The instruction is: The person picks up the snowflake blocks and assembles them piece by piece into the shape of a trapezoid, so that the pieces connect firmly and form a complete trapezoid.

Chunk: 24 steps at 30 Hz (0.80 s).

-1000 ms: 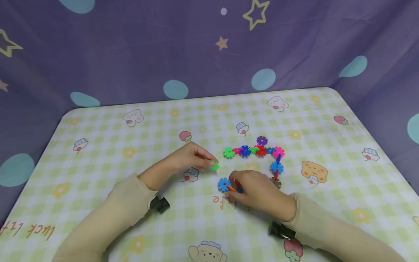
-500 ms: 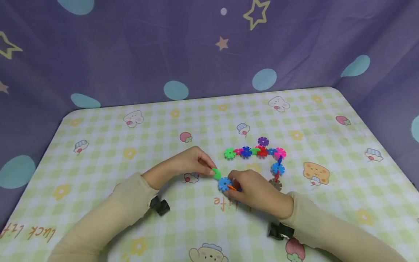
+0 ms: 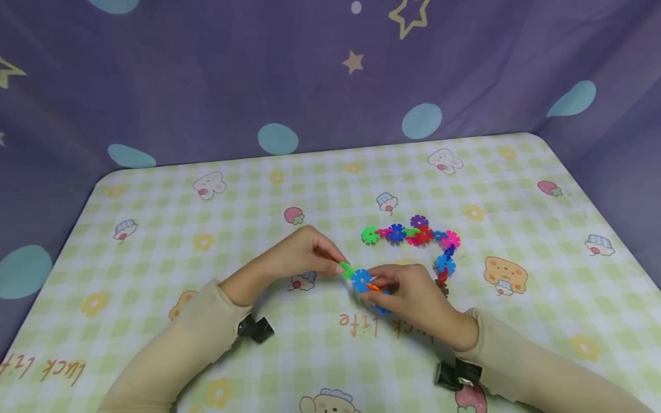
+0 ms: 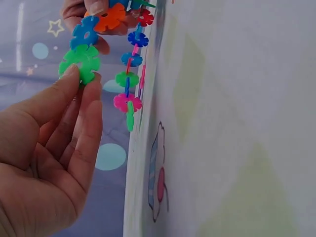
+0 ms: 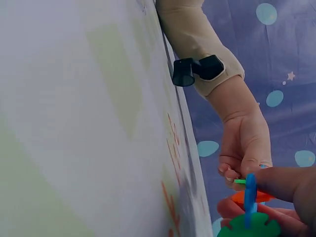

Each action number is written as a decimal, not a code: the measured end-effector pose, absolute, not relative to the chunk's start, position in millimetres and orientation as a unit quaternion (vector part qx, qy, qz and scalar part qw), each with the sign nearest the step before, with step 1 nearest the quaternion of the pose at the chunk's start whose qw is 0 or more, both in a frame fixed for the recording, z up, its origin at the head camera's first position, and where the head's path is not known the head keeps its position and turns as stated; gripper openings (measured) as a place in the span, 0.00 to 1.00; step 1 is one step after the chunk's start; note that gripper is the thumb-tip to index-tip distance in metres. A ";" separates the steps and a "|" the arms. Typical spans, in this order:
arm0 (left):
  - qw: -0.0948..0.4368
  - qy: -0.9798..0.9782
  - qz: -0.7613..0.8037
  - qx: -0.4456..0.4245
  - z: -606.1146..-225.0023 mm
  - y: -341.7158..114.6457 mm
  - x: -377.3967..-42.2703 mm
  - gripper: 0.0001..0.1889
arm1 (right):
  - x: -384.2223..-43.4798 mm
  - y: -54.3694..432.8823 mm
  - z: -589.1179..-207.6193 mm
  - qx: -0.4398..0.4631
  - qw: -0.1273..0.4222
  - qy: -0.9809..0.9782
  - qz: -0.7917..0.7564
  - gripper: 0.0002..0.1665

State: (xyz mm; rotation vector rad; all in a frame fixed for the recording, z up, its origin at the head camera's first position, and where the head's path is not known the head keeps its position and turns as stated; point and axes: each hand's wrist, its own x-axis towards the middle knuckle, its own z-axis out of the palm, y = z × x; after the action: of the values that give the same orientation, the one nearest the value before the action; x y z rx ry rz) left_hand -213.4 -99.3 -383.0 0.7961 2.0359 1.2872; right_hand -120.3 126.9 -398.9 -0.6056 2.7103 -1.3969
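Between thumb and fingers my left hand (image 3: 310, 255) pinches a light green flower-shaped interlocking disc (image 4: 81, 64). Its edge meets a blue disc (image 3: 361, 280) in the head view, and the two overlap in the left wrist view. My right hand (image 3: 413, 292) pinches an orange disc (image 4: 107, 19) that sits against this blue one. Close by its fingers, another blue disc (image 5: 251, 190) and a darker green disc (image 5: 249, 226) show in the right wrist view. From behind the right hand, a bent row of joined discs (image 3: 396, 233) runs back and then left, partly hidden.
A purple disc (image 3: 419, 221) sticks out from the far side of the row. The table (image 3: 206, 332) has a checked cloth printed with cartoons, and a purple curtain (image 3: 206, 80) hangs behind it. Each wrist carries a small black camera (image 3: 256, 329).
My left hand has moved the green disc right and down until it meets the blue disc. My right hand has raised its discs slightly, and the row's near end has shifted.
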 end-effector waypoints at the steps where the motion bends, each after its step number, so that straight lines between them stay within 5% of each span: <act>1: 0.293 0.769 0.482 0.300 -382.6 -98.7 -212.9 0.05 | -119.6 127.4 -399.1 -0.193 0.017 0.872 -0.450 0.17; 24: 0.240 0.750 0.525 0.322 -377.9 -96.3 -208.0 0.04 | -112.8 134.1 -393.3 -0.231 -0.004 0.867 -0.442 0.05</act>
State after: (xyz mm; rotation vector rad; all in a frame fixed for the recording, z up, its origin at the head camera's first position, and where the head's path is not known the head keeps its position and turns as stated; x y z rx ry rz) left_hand -208.0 -96.3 -377.9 0.8825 2.0528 1.4375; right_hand -112.8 134.1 -393.3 -0.7270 2.7300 -1.3937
